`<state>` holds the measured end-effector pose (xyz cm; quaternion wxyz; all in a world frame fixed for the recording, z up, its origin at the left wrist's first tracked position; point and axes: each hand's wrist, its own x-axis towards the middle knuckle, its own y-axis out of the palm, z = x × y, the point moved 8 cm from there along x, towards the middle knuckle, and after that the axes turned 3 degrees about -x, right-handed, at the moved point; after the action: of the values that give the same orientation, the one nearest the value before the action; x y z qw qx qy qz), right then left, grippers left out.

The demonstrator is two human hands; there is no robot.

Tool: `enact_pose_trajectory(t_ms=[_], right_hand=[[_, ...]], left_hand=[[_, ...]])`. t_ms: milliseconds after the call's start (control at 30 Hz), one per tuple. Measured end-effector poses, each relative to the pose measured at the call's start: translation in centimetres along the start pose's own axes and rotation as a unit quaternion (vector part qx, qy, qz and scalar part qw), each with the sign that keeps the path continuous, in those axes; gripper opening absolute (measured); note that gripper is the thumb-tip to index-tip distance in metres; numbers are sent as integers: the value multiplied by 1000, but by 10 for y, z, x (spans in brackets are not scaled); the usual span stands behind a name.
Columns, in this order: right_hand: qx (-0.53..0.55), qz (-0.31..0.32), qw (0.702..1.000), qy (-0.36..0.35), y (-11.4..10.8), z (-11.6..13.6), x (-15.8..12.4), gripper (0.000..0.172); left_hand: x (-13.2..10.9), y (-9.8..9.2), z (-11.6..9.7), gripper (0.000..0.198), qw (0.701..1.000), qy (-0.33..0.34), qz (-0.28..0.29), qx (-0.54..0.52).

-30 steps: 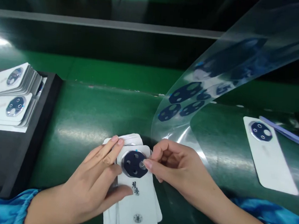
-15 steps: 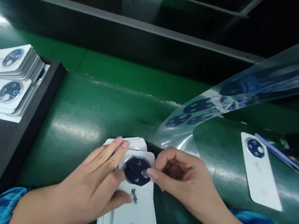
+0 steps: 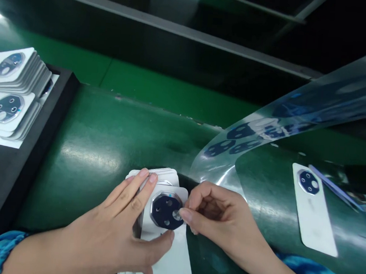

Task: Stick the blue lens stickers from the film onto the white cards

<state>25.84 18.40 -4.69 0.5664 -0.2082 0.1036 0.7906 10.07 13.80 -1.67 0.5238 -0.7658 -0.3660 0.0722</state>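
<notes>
A white phone-back-shaped panel [image 3: 174, 252] lies on a small pile of similar panels at the bottom centre. Near its top is a dark octagonal piece [image 3: 163, 212] with round holes and a silvery rim. My left hand [image 3: 125, 223] rests on the pile from the left, fingers spread, its thumb just below the octagonal piece. At that piece's right edge, my right hand [image 3: 219, 218] is closed, thumb and forefinger together over the round light spot. Whatever these fingertips hold, if anything, is too small to name.
Stacked white panels [image 3: 5, 112] stand in a black tray [image 3: 53, 110] at left. A clear film strip [image 3: 260, 122] with dark hole-punched stickers curves down to the green table [image 3: 133, 129]. One panel [image 3: 317, 219] lies at right, beside a thin purple item [image 3: 334, 187].
My left thumb has swung away from the forefinger and now lies under the octagonal piece, over the printed characters. My right hand has barely moved. The view has shifted slightly.
</notes>
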Motion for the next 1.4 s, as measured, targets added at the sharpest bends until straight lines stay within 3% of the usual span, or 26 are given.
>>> enact_pose_trajectory(t_ms=[100, 267, 433, 667, 1100, 1400], right_hand=[[6, 1, 1000, 7, 0, -1, 0, 26], [31, -1, 999, 9, 1, -5, -1, 26], [31, -5, 999, 7, -1, -9, -2, 25], [42, -3, 999, 7, 0, -10, -2, 26], [51, -2, 999, 12, -1, -13, -3, 24], [13, 6, 1000, -6, 2, 3, -1, 21]], left_hand=[[0, 0, 0, 87, 1000, 6, 11, -3], [-3, 1, 0, 81, 1000, 15, 2, -9], [-4, -3, 3, 66, 998, -27, -60, -19], [-1, -6, 0, 65, 1000, -2, -24, -11], [0, -1, -1, 81, 1000, 14, 15, 6], [-2, 2, 1, 70, 1000, -3, 22, -3]])
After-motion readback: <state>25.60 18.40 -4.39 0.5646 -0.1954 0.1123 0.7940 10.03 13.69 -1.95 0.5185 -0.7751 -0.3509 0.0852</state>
